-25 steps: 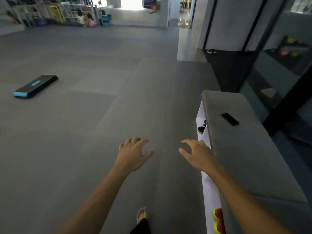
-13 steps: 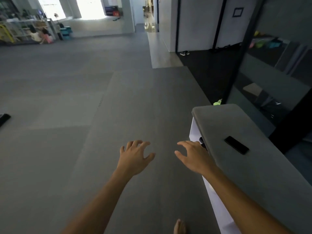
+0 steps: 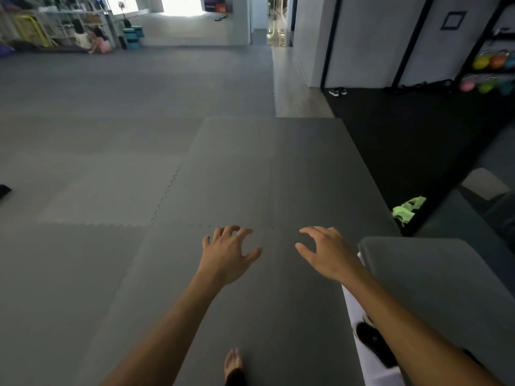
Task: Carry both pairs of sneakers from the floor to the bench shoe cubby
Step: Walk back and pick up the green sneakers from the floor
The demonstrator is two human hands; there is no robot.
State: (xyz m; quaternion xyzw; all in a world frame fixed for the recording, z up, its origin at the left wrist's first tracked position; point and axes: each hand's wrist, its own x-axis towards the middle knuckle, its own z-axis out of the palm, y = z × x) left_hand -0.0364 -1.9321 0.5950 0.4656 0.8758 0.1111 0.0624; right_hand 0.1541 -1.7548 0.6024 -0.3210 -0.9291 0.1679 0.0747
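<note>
Grey foam mat floor (image 3: 195, 274), grey padded bench (image 3: 434, 274) at right. Left hand (image 3: 227, 253) and right hand (image 3: 326, 253) empty, fingers spread. Black sneaker (image 3: 373, 341) in white cubby (image 3: 354, 307).

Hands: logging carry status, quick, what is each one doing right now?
Left hand: open, fingers spread, holding nothing.
Right hand: open, fingers curled loosely, holding nothing, beside the bench.

Coloured kettlebells (image 3: 490, 71) sit on a rack far beyond the fingers; a green cloth (image 3: 408, 208) lies nearer, right of them.
</note>
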